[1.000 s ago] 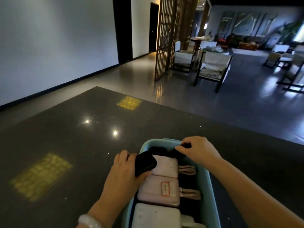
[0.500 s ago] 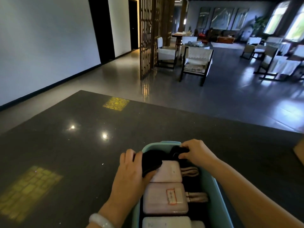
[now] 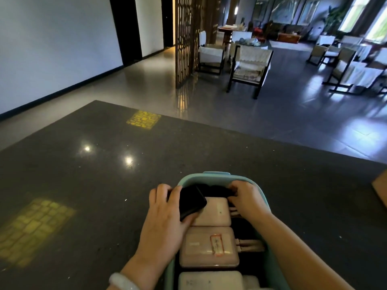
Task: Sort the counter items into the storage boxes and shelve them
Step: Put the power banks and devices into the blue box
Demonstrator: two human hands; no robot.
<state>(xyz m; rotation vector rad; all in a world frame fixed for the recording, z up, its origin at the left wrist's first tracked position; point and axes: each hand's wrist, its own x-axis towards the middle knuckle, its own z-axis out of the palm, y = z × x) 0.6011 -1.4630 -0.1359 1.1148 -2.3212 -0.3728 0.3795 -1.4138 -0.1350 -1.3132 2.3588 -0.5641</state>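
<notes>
I'm looking down on the teal storage box [image 3: 222, 177], standing on the dark speckled table [image 3: 104, 185] right under both hands. My left hand [image 3: 165, 218] sits at the box's left rim, its fingers [image 3: 161, 191] curled over the far edge of a black rectangular pack [image 3: 191, 203] with the thumb under its near edge, so they are closed round it; the pack tilts, its right corner lying on the first pale pack. My right hand [image 3: 249, 200] is down in the far end of the box, fingers [image 3: 235, 188] bent and pinching a dark item [image 3: 215, 190] there; what that item is I cannot tell, it's too dark.

Just below the left thumb lies a pale pink pack [image 3: 215, 212], flat. Next toward my wrists is a second pale pack [image 3: 207, 248] with a red-bordered label [image 3: 216, 243] on top. A third, whiter pack [image 3: 209, 280] shows at the bottom edge. Pale cords [image 3: 249, 244] lie to the right of the packs, under my right forearm, on a dark lining.

A white bangle [image 3: 123, 282] rings my left wrist. Beyond the fingers two yellow grid patches [image 3: 143, 119] glow on the table. Past it, floor, a lattice screen [image 3: 188, 38] and chairs [image 3: 249, 65].
</notes>
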